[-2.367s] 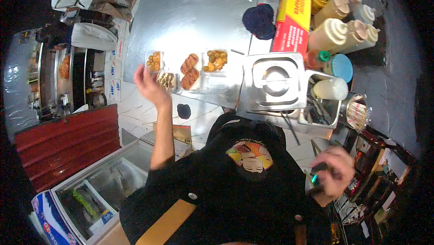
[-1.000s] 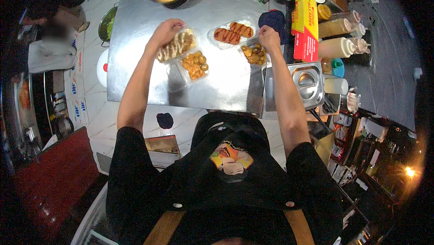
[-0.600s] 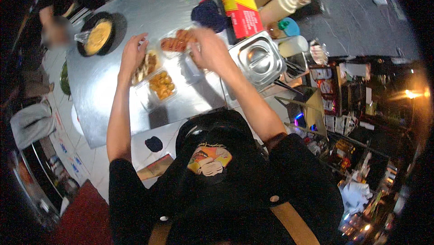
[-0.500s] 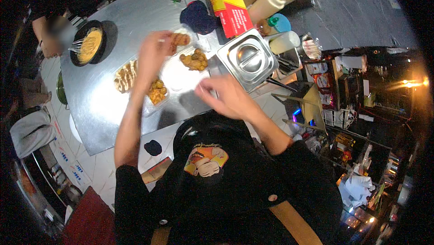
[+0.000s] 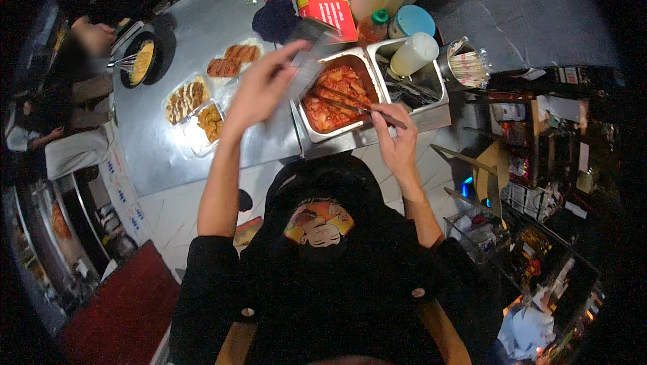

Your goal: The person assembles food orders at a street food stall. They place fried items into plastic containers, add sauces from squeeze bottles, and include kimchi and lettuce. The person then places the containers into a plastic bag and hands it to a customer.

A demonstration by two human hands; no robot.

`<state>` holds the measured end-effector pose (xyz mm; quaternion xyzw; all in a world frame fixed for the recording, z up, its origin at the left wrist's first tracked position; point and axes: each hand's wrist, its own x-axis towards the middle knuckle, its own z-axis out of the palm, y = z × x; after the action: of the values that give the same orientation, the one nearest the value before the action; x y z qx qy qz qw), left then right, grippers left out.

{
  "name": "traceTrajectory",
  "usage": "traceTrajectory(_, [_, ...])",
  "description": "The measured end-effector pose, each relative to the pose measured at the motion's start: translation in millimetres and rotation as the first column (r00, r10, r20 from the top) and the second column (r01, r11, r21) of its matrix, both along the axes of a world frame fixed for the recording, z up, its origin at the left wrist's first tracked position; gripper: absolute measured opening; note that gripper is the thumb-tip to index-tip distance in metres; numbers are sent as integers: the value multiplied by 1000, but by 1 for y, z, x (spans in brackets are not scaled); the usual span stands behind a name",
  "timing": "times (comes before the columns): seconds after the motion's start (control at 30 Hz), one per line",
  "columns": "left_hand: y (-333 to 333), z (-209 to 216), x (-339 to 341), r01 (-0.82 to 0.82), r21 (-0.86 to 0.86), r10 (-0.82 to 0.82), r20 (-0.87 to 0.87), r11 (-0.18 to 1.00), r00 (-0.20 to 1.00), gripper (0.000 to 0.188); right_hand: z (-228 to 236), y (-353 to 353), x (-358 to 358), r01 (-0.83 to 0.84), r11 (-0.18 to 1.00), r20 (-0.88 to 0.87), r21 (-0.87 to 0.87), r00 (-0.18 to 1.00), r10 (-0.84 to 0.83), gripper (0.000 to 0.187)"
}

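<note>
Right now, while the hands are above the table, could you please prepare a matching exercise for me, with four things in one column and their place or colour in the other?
Column one
1. Tongs
2. Wire whisk
3. Long carton
4. Green-capped bottle

Column two
A. Yellow and red
B. Just left of a round blue lid
C. In the right hand, over a steel pan of red food
D. At a black vessel of yellow mixture

Right pairs: 1-C, 2-D, 3-A, 4-B
</note>
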<state>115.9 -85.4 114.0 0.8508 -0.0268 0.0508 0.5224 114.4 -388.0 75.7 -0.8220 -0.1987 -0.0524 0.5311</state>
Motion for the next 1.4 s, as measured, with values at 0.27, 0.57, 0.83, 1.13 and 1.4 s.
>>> traceTrajectory(0.27, [2, -72, -124, -479, -871, 131, -465, 109, 876, 58, 103, -43, 61, -449, 884, -24, -134, 893, 450, 15])
traceTrajectory(0.57, [-29, -101, -158, -443, -896, 172, -440, -18, 882, 56, 54, 0, 62, -595, 765, 25, -246, 785, 619, 26])
traceTrajectory(0.83, [2, -122, -152, -397, -917, 57, -398, -31, 915, 53, 100, 12, 35, -481, 814, -101, -327, 874, 476, 27])
traceTrajectory(1.13, [32, -129, -132, -289, -955, -169, -276, -61, 946, 51, 64, 53, 2, -218, 917, -78, -334, 976, 204, 29])
traceTrajectory(1.4, [47, -109, -129, -258, -962, -231, -271, 84, 934, 59, 60, 55, -19, -114, 908, 87, -404, 983, 162, 18])
